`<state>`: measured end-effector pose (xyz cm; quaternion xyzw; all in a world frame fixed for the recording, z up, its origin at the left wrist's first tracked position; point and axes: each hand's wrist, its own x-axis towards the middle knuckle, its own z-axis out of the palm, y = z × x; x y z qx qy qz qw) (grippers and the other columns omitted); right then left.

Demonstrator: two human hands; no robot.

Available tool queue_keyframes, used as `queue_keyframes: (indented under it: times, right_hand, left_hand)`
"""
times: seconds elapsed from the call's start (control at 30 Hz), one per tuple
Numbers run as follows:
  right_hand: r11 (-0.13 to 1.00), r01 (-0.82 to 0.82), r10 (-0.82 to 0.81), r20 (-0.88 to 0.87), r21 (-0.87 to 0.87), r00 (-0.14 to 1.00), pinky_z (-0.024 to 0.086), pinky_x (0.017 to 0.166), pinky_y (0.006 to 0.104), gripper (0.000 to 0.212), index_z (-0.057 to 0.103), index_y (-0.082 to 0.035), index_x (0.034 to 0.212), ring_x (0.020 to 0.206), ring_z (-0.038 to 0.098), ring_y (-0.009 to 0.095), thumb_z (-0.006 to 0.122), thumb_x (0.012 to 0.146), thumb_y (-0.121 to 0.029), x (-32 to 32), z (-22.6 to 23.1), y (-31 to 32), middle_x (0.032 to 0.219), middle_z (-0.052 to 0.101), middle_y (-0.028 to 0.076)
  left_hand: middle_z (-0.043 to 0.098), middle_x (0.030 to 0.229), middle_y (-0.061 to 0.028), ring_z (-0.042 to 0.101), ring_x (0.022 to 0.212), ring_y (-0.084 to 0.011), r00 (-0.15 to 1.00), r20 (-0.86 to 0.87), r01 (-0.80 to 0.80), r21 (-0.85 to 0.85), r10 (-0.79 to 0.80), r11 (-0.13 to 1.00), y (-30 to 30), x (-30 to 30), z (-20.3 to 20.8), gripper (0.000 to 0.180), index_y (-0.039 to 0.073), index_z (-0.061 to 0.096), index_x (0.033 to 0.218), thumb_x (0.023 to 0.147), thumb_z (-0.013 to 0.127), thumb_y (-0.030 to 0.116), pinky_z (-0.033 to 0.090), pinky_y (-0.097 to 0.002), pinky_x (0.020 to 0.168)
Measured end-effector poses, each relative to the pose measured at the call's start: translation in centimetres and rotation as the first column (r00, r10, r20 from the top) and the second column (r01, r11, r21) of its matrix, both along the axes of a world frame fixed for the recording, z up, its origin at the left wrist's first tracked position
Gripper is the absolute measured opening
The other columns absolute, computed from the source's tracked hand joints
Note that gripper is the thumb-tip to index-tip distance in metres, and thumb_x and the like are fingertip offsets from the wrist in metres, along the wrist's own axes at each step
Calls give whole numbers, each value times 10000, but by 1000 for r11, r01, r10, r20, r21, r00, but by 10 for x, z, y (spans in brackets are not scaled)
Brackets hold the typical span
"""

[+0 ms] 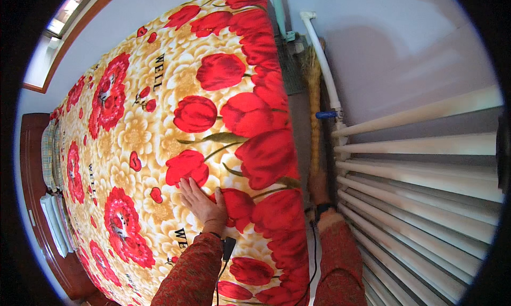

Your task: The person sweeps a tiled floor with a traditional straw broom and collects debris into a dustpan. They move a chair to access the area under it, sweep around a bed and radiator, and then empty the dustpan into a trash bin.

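A plush blanket printed with red tulips on cream [175, 119] already lay smooth across the bed. The left hand [202, 202] rested flat and open near its right edge; the right hand [318, 188] reached down beside that edge, grip hidden.

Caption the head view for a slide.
Left hand flat on red-flowered blanket; right hand reaches into the gap beside the radiator.

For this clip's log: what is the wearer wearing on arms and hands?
Both forearms wear dark red knitted sleeves with a mottled pattern. The left hand and right hand are bare, without gloves. The right wrist carries a dark band. A black cable with a small black clip-like piece hangs between the arms.
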<state>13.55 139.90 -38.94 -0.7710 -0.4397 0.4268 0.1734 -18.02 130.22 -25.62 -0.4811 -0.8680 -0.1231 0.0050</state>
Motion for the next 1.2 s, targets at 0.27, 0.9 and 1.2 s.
queue_keyframes:
  times: [0.27,0.9,1.2]
  right_hand:
    - [965,-261,251,317,-11,915,499,724,459,425,640,65,987,859,643,375,516,961,-341,-10,-23,102,941,654,253]
    - [989,-141,146,101,-52,984,492,696,443,342,537,21,1073,802,631,377,523,958,-301,-30,40,53,888,631,219]
    - [914,-165,286,302,-369,909,504,712,462,382,610,51,1030,843,631,381,488,981,-308,14,0,-21,976,626,267]
  left_hand:
    - [172,1537,-241,127,1440,-392,1000,9,-9,-32,9,999,-1,-1,-1,825,-17,221,1448,830,622,355,112,-533,1146]
    - [172,1536,-243,127,1440,-395,1000,24,2,-22,-2,1000,0,1,3,844,-19,211,1449,817,640,340,107,-529,1151]
    - [173,1539,-233,123,1445,-374,999,21,-37,-54,38,998,2,1,5,820,-15,219,1453,845,607,374,96,-506,1162]
